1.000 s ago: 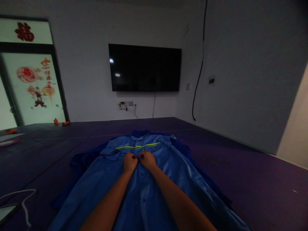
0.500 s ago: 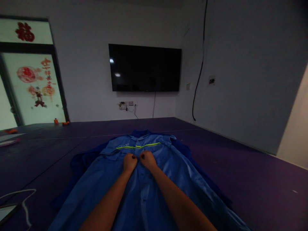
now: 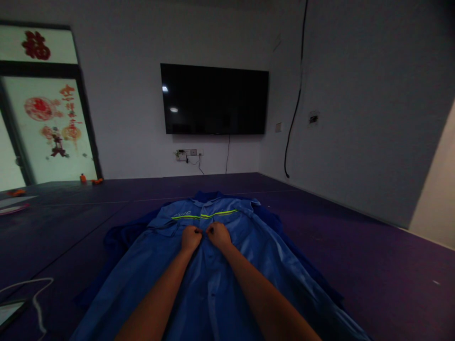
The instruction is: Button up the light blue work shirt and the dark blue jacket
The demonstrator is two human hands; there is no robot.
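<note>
A blue work shirt (image 3: 149,265) with a yellow-green stripe across the chest lies spread face up, its collar pointing away from me. Darker blue cloth (image 3: 119,241) shows from beneath it on both sides. At the front placket, just below the stripe, my left hand (image 3: 191,237) is closed, thumb and fingers pinching the shirt's edge. Close beside it on the right, my right hand (image 3: 219,235) is also closed on the placket. Fingertips of both hands nearly meet, and whatever button sits between them is hidden. Lower down the placket, small dark buttons (image 3: 213,294) show.
The shirt lies on a dark purple surface (image 3: 355,255). At the lower left are a tablet-like device (image 3: 12,312) and a white cable (image 3: 35,303). Small orange objects (image 3: 83,178) stand near the door. A black cable (image 3: 293,123) hangs by the right wall; a television (image 3: 215,99) is mounted ahead.
My left hand has shifted very slightly left. My right hand stays at the placket, and the shirt lies as before.
</note>
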